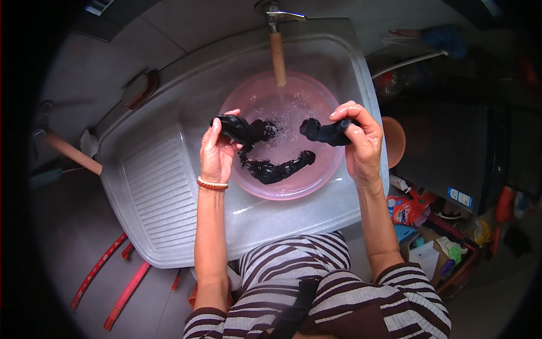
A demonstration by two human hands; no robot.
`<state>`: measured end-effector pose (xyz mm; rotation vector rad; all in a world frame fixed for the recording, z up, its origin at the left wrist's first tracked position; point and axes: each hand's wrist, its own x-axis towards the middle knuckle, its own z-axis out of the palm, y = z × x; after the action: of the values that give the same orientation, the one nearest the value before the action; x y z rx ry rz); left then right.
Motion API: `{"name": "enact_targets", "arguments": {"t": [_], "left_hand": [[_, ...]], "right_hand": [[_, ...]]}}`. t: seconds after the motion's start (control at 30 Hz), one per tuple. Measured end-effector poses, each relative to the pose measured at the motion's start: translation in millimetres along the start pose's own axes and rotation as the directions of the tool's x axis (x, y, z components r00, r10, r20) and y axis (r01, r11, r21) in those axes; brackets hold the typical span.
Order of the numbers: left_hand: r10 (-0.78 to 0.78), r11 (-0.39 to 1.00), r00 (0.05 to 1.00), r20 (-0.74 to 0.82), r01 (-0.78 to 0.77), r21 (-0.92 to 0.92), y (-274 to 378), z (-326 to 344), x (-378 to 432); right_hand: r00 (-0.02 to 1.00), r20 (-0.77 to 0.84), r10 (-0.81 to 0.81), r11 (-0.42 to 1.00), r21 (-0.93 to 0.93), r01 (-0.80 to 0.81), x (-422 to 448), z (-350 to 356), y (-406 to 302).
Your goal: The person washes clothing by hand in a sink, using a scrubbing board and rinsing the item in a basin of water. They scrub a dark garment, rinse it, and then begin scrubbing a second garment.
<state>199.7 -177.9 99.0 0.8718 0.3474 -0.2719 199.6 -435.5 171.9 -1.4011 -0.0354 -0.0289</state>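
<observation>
My left hand (pixel 218 146) grips a wet black cloth (pixel 233 127), perhaps a sock, over the left rim of a pink plastic basin (pixel 288 194). Over the opposite rim, my right hand (pixel 362 137) pinches a dark sock-like cloth (pixel 324 131), its free end pointing towards the basin's middle. Another black cloth (pixel 275 171) lies in the water between them; whether it joins the one in my left hand I cannot tell. Water runs from a tap (pixel 271 21) through a tan tube (pixel 277 59) into the basin, raising bubbles.
The basin stands in a grey laundry sink (pixel 296 216) with a ribbed washboard (pixel 156 195) at left. A brush (pixel 140 90) rests on the back ledge. A second tap's tube (pixel 74 152) reaches the left edge. An orange container (pixel 393 142) and detergent bag (pixel 408 207) sit at right.
</observation>
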Motion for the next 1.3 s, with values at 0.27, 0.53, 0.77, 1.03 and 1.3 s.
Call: {"name": "enact_targets", "arguments": {"t": [0.27,0.53,0.77,1.03,1.3], "left_hand": [[0.049,0.998,0.997,0.066,-0.046,-0.043,13.5,15.2,-0.6],[-0.018,0.999,0.996,-0.088,0.014,-0.048,-8.8,-11.9,2.1],[-0.114,0.941,0.992,0.053,0.125,-0.315,-5.5,-23.2,-12.1],[-0.22,0.912,0.958,0.186,0.27,-0.309,-3.2,15.7,-20.4],[-0.011,0.986,0.947,-0.322,0.064,0.155,-26.8,-44.3,-19.6]], "right_hand": [[0.978,-0.187,0.094,0.991,-0.073,-0.109,-7.1,4.0,29.5],[0.896,-0.31,0.316,0.944,0.01,-0.33,-15.7,-25.6,86.8],[0.925,-0.15,0.35,0.935,0.0,-0.354,-19.3,0.4,135.8],[0.652,0.312,0.691,0.411,0.573,-0.709,-3.5,56.6,190.5],[0.79,0.118,0.601,0.59,0.601,-0.539,9.9,-18.2,170.5]]}}
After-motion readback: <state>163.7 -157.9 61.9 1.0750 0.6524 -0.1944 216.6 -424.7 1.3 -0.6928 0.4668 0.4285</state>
